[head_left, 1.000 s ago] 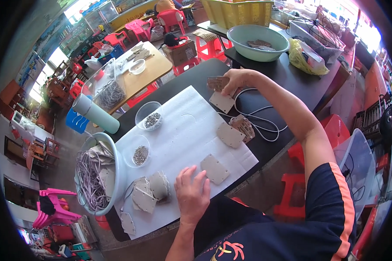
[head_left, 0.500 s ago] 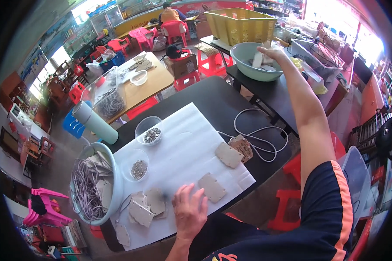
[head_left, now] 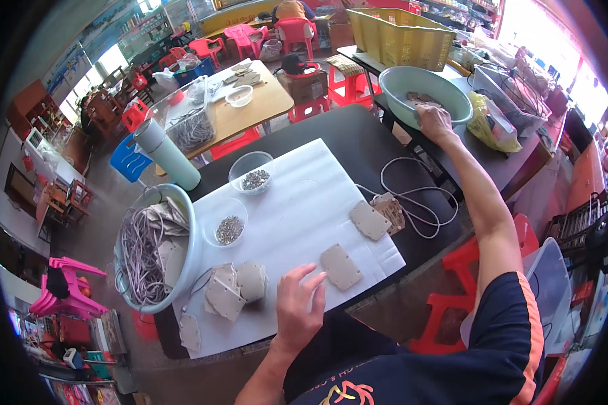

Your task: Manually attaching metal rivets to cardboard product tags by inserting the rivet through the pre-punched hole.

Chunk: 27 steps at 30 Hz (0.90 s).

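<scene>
Fingers [head_left: 423,113] of the right hand [head_left: 436,124] lay inside a round pale-green plastic basin [head_left: 459,101], their grip unclear. The left hand [head_left: 300,308], loosely open, hovered just beside a flat grey rounded-rectangular plate [head_left: 341,266] on a white sheet [head_left: 300,209].

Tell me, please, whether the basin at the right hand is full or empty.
Neither: the pale green basin holds some flat pieces low inside, with much of its inside bare.

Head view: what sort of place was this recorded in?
Probably a small workshop or shared workroom: there are small metal parts in a clear tub, cords and flat plates in a pale blue basin, and similar pieces on a wooden table beyond.
</scene>
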{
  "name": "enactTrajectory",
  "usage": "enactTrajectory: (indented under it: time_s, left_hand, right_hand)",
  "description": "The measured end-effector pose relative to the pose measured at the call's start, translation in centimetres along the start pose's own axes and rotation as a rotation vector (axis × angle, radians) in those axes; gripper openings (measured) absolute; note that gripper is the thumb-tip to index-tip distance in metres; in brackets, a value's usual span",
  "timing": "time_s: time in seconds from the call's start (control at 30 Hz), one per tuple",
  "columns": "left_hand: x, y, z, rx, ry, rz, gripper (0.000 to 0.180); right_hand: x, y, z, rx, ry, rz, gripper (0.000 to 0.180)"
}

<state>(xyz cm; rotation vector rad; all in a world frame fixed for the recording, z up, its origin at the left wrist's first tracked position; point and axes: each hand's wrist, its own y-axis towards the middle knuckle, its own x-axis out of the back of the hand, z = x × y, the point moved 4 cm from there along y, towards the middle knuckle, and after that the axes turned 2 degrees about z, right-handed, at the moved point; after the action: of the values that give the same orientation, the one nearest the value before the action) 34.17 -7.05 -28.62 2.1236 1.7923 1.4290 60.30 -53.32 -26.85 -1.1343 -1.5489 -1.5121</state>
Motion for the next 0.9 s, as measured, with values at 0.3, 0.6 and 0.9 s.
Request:
enactTrajectory:
  time_s: [0.3,0.6,0.9]
  left_hand:
    - [7.9,1.4,-16.2,-0.29,-1.253,-0.092,0.018]
    - [8.9,-0.6,-19.6,0.411,-1.12,-0.436,0.006]
    - [8.5,-2.9,-17.6,0.267,-1.232,-0.245,0.009]
  right_hand:
    - [5.5,-7.4,12.7,0.338,0.192,-0.118,0.014]
    - [4.9,-8.0,15.2,0.296,0.062,0.093,0.032]
    - [6.6,-9.6,17.2,0.243,0.219,-0.042,0.046]
